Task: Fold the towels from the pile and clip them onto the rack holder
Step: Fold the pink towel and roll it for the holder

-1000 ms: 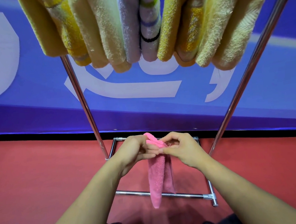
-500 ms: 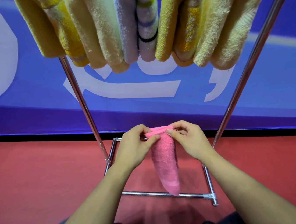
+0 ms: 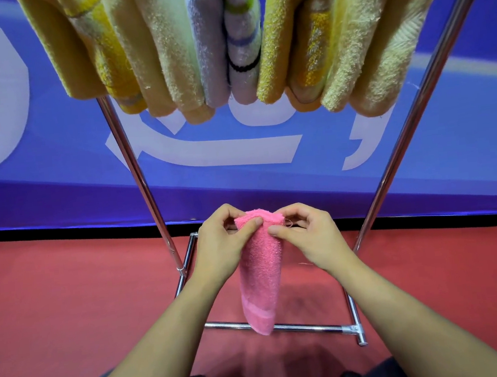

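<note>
Pink towel (image 3: 261,266): fluffy terry cloth, folded into a narrow strip that hangs straight down; a smoother woven band runs across it near the lower end.
Towel position: held in the air between the two hands, in front of the rack (image 3: 146,193), with its lower tip hanging in front of the rack's bottom bar.
Left hand (image 3: 219,246): fingers curled, thumb on the near face of the towel just below its top fold, pinching the left corner.
Right hand (image 3: 314,239): fingers curled, thumb tip pressed on the towel's right edge, pinching that corner; a loose thread loop shows beside the fingers.
Top fold: sits between both thumbs and rises just above them.
Hanging towels (image 3: 235,42): a close row of yellow, cream and lilac striped ones, high on the rack, well above the hands.
Floor (image 3: 68,299): red, with a blue banner (image 3: 56,178) behind.
</note>
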A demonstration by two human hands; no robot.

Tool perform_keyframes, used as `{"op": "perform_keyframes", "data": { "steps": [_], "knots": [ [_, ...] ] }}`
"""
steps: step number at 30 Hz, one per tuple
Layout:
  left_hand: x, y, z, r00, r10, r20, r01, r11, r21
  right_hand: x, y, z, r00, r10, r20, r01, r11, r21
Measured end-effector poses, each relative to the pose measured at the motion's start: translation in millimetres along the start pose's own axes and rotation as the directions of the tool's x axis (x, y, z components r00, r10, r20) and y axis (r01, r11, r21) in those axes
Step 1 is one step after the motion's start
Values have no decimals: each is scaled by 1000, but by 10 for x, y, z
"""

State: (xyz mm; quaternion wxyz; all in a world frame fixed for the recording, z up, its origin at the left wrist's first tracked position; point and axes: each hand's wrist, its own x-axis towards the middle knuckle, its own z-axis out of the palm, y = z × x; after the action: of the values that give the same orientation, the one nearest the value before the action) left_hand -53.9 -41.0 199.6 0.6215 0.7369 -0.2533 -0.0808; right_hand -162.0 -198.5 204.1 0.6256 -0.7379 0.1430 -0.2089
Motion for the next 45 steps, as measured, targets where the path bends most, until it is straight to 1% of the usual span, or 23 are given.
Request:
{"op": "perform_keyframes", "data": {
  "steps": [3, 5, 10, 12, 16, 19, 23, 26, 29, 33, 36, 38, 41, 43, 45],
  "knots": [
    [2, 35, -4, 1000, 8, -1, -8, 999, -34, 16, -5, -11, 999, -22, -39, 20, 999, -42],
    [19, 70, -18, 1000, 3, 7, -3, 998, -68, 34, -9, -29, 999, -14, -49, 12, 999, -34],
    [48, 123, -71, 997, 40, 63, -35, 995, -92, 56, -72, -61, 998, -46, -53, 42, 996, -75],
    [45, 124, -79, 994, 54, 100, -41, 992, -123, 44, -119, -65, 998, -36, -49, 35, 999, -27],
    [22, 102, -93, 975, 35, 217, 11, 978, -208, 30, -200, -77, 1000, -20, -1, 20, 997, 73],
    [-20, 134, -50, 968, 9, 251, 52, 971, -233, 21, -270, -72, 999, -34, 12, 32, 989, 145],
    [-65, 190, 58, 974, 17, 224, 52, 954, -296, 10, -318, -50, 997, -70, -11, 71, 989, 130],
    [-75, 200, 103, 981, 34, 192, 22, 960, -279, 4, -333, -30, 999, -27, -31, 33, 982, 187],
    [-67, 216, 117, 985, 18, 170, 27, 965, -259, 8, -311, -24, 999, -10, -34, 17, 976, 218],
    [-59, 237, 104, 987, 14, 163, 20, 978, -208, 15, -264, 1, 999, -33, -42, 41, 979, 201],
    [-56, 253, 81, 990, 5, 141, 19, 986, -168, 32, -199, 2, 996, -77, -45, 81, 990, 115],
    [-44, 272, 57, 990, -6, 141, 30, 986, -166, 32, -170, -9, 997, -74, 3, 73, 989, 128],
    [-26, 348, 18, 988, 4, 152, 25, 982, -187, 16, -134, 9, 990, -29, 137, 6, 987, 161],
    [-26, 395, 8, 989, 26, 148, -1, 987, -163, 6, -120, 68, 981, 33, 190, -57, 991, 123],
    [-25, 450, -7, 989, 39, 142, -20, 990, -136, 2, -134, 148, 979, 97, 178, -105, 994, 36]
  ]
}}
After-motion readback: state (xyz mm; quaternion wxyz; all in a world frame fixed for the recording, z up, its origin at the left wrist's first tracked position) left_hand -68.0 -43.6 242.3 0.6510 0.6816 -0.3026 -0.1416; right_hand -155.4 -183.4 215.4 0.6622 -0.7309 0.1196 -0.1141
